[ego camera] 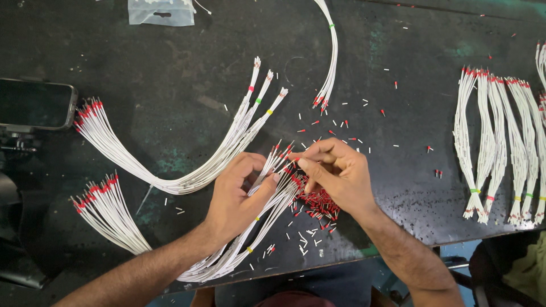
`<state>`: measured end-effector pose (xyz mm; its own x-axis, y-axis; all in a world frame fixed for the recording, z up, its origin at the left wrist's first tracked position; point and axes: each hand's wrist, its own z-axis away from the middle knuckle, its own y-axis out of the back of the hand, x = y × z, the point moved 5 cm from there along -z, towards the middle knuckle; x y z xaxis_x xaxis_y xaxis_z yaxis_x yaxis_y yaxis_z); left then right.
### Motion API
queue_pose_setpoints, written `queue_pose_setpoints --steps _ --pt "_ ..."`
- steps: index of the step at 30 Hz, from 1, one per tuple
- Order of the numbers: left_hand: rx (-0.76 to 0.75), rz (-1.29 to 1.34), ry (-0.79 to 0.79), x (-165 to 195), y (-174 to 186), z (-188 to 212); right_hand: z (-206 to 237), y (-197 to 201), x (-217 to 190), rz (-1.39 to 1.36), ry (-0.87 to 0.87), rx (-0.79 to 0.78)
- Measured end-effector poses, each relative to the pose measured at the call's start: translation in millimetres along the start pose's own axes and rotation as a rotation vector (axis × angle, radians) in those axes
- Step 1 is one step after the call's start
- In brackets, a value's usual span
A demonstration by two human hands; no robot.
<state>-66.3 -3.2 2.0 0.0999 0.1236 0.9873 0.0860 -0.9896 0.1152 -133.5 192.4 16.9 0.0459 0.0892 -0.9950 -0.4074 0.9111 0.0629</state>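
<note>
The white wires (pixel 267 187) lay fanned across the bench (pixel 170 85), gripped in my left hand (pixel 236 199). My right hand (pixel 335 173) pinched a red ferrule (pixel 295 160) at one wire tip, over the ferrule pile (pixel 318 203). I judged I was mid-capping; seating it squarely called for care.

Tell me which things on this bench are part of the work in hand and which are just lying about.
In use: left hand gripping a bundle of white wires; right hand pinching at a wire tip; pile of red caps.

Lying about: phone, clear plastic bag, banded wire bundles at right, red-tipped wires at left.
</note>
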Motion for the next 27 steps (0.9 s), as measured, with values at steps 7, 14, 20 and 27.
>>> queue_pose_setpoints --steps 7,14,20,27 --pt "-0.017 0.006 0.018 0.7 0.4 -0.5 -2.3 0.7 1.7 -0.001 -0.007 -0.005" --pt "-0.001 -0.006 0.021 0.8 -0.2 -0.7 -1.7 0.2 2.9 -0.021 -0.021 -0.023" --pt "0.000 0.009 -0.008 1.7 0.2 -0.1 -2.4 -1.4 8.0 -0.023 -0.072 -0.136" --pt "0.014 -0.017 0.011 0.6 0.5 1.8 -8.3 -3.5 1.4 -0.003 -0.153 -0.129"
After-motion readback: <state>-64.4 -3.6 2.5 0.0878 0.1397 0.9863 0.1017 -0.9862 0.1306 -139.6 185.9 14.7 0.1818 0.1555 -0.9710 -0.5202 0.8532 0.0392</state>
